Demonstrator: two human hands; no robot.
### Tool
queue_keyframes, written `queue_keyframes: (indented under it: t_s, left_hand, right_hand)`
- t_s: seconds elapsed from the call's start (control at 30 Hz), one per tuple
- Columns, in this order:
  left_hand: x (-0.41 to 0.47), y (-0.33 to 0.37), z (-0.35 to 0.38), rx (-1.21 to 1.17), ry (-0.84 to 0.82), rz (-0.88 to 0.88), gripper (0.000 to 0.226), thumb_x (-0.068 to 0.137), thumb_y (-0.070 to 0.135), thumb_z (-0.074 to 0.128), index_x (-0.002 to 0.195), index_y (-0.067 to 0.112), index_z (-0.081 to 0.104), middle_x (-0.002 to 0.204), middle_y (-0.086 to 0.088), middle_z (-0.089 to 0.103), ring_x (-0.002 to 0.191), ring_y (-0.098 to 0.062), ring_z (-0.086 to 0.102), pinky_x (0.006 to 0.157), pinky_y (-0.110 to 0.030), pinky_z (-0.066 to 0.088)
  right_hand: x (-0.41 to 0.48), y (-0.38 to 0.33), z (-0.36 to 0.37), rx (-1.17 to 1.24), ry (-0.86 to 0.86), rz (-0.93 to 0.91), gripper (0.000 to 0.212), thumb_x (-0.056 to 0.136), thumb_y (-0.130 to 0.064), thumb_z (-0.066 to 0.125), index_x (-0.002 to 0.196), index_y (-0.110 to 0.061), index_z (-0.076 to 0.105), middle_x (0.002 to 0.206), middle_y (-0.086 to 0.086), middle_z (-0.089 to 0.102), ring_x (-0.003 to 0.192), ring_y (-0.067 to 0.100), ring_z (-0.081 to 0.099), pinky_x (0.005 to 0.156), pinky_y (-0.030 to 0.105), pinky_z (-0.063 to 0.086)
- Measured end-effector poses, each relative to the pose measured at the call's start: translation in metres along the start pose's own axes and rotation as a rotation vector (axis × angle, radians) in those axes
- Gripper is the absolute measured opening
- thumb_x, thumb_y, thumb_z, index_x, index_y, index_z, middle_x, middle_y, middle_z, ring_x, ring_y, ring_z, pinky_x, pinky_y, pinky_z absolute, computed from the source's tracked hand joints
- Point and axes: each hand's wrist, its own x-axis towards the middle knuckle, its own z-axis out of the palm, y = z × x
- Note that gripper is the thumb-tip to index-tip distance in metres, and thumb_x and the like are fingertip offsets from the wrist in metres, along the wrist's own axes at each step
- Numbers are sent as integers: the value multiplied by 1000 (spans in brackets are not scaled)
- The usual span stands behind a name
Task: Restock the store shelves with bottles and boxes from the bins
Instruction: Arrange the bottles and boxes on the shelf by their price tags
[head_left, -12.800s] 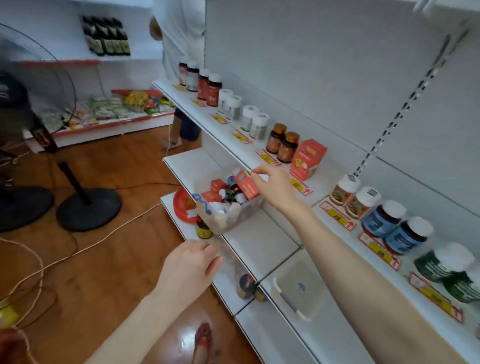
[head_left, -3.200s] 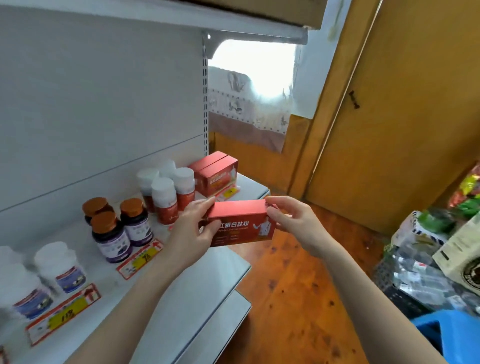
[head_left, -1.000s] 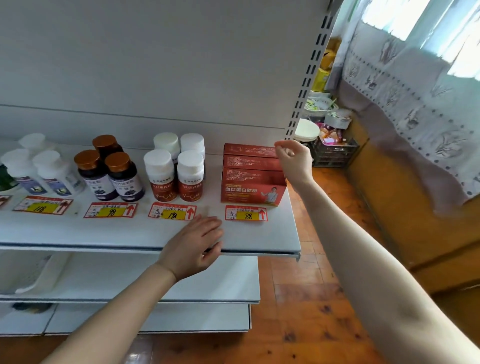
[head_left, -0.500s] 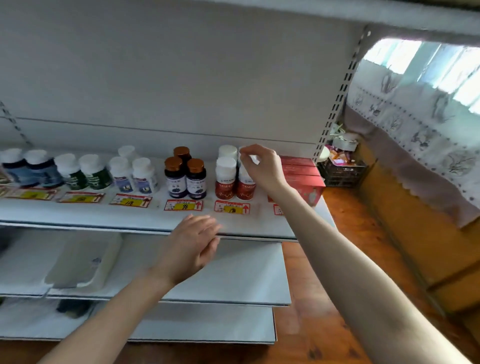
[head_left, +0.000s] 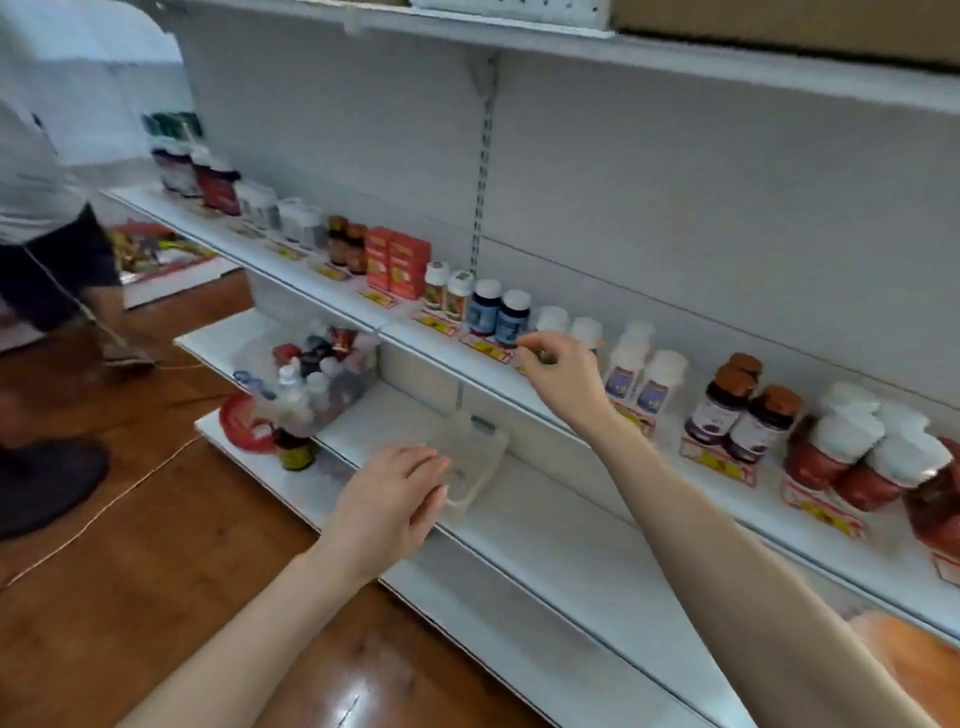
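A clear plastic bin filled with bottles and small boxes stands on the middle shelf at the left. An empty clear bin lies further right on that same shelf. My left hand hovers in front of the empty bin with relaxed fingers and holds nothing. My right hand is raised before the upper shelf, fingers loosely curled, empty, near white-capped bottles. Two orange boxes and rows of bottles line that shelf.
A person in a white shirt and dark shorts stands at the far left. A dark fan base and a pale cable lie on the wooden floor. A red lid sits by the full bin.
The view has swung left from the shelf's right end towards the bins. My right hand has left the red box and bottles there and moved left along the upper shelf.
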Motion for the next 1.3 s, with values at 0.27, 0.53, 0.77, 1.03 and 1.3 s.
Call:
queue_keyframes:
  t_s: [0.27, 0.53, 0.77, 1.03, 1.3]
  left_hand:
    - [-36, -108, -45, 206, 30, -308, 29, 88, 25, 48, 93, 9, 71, 89, -3, 69, 80, -18, 64, 75, -22, 47]
    - [-9, -231, -67, 395, -1, -528, 21, 76, 21, 69, 94, 10, 72, 87, -2, 71, 77, -18, 68, 64, -23, 53]
    - [5, -309, -61, 382, -28, -663, 22, 74, 20, 75, 95, 13, 72, 88, -1, 71, 79, -18, 68, 64, -26, 55]
    - [10, -409, -64, 379, -49, -655, 19, 78, 25, 66, 92, 12, 72, 83, 0, 71, 74, -17, 68, 62, -25, 54]
    - [12, -551, -73, 300, -166, -503, 22, 81, 29, 58, 90, 16, 73, 83, 4, 71, 74, -13, 68, 63, -22, 54]
  right_hand:
    - [72, -59, 151, 72, -260, -180, 22, 89, -11, 55, 106, -4, 67, 111, 9, 67, 107, 20, 57, 79, 10, 30]
    - [165, -83, 271, 119, -449, -183, 24, 90, -15, 55, 110, -8, 65, 111, 6, 67, 104, 19, 59, 84, 18, 39]
    - [224, -85, 355, 73, -571, -180, 25, 90, -18, 54, 112, -10, 63, 114, 6, 65, 107, 20, 58, 87, 23, 41]
    - [274, -96, 430, 70, -635, -144, 29, 91, -16, 53, 117, -7, 60, 115, 8, 64, 108, 19, 58, 89, 20, 41]
    - [311, -112, 504, 6, -530, 58, 25, 90, -13, 53, 112, -6, 62, 109, 8, 66, 103, 20, 60, 87, 25, 44]
